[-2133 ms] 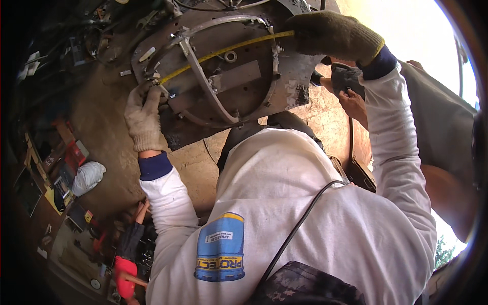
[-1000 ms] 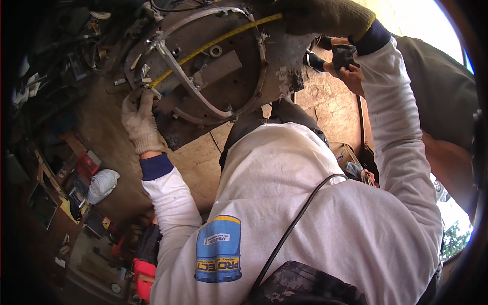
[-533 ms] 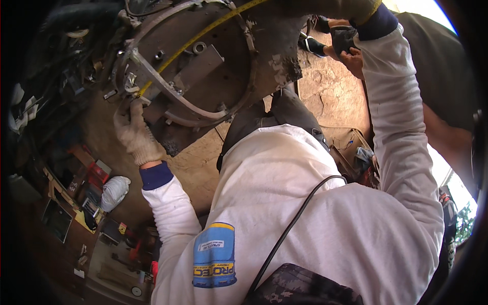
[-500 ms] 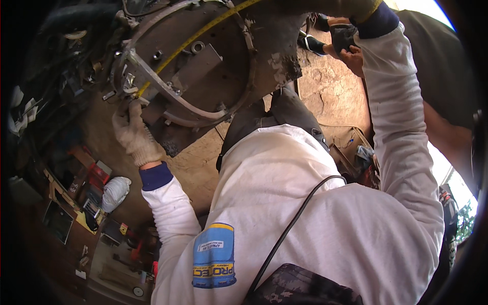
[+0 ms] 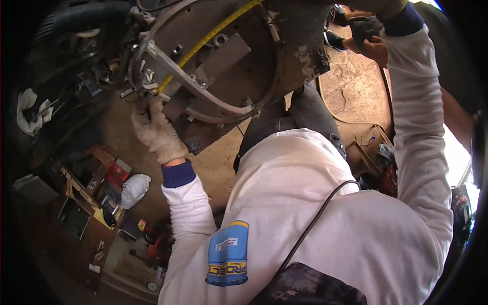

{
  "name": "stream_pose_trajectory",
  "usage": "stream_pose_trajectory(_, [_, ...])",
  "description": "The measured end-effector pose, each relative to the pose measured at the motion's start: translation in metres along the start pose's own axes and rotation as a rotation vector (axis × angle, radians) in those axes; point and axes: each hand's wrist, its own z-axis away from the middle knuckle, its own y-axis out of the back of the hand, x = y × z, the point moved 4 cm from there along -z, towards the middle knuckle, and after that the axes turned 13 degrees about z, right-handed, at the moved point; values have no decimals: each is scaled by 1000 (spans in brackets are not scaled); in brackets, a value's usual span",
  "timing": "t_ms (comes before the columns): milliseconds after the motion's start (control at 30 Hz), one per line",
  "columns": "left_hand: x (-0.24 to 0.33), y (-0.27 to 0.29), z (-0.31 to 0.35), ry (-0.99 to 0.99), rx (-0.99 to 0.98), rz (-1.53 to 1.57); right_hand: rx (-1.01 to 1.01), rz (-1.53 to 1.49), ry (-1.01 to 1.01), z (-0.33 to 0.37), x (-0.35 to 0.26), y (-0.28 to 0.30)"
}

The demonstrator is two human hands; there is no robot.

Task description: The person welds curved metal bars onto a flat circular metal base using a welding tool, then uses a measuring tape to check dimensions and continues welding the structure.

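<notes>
A yellow tape measure [image 5: 208,36] lies stretched slantwise across a curved metal ring frame [image 5: 190,91] on a dark steel plate [image 5: 292,71]. My left hand [image 5: 156,129], in a pale knit glove, is closed at the tape's lower end, by the ring's left edge. At the upper right, my gloved right hand [image 5: 390,7] is cut off by the top of the picture and dark, so its fingers are hidden. A round nut or collar [image 5: 220,40] and a flat metal strip [image 5: 229,55] lie inside the ring.
Another person's hand [image 5: 373,51] shows beside my right sleeve, near a dark shoe [image 5: 334,40]. Dark machinery and metal pieces fill the upper left. A white bag [image 5: 135,190], a red box [image 5: 118,172] and several tools are at lower left. A hose [image 5: 351,122] runs over the floor.
The whole view has shifted, so the plate, ring and both arms appear farther right. My left hand stays at the tape's end, and the tape still crosses the ring.
</notes>
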Motion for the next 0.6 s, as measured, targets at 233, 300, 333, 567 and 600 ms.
stream_pose_trajectory(233, [-2, 13, -6, 15, 48, -71, -34, 23, -51, 2, -1, 0])
stream_pose_trajectory(300, [-4, 15, -7, 11, 45, -63, -44, 10, -51, -1, 0, 0])
stream_pose_trajectory(333, [-4, 15, -7, 9, 43, -59, -39, -19, -25, -3, 4, -2])
stream_pose_trajectory(567, [9, 5, -4, 46, -7, -101, -49, 42, -42, -2, -2, 1])
stream_pose_trajectory(600, [7, 7, -4, 31, 4, -112, -58, 23, -51, -2, -5, 2])
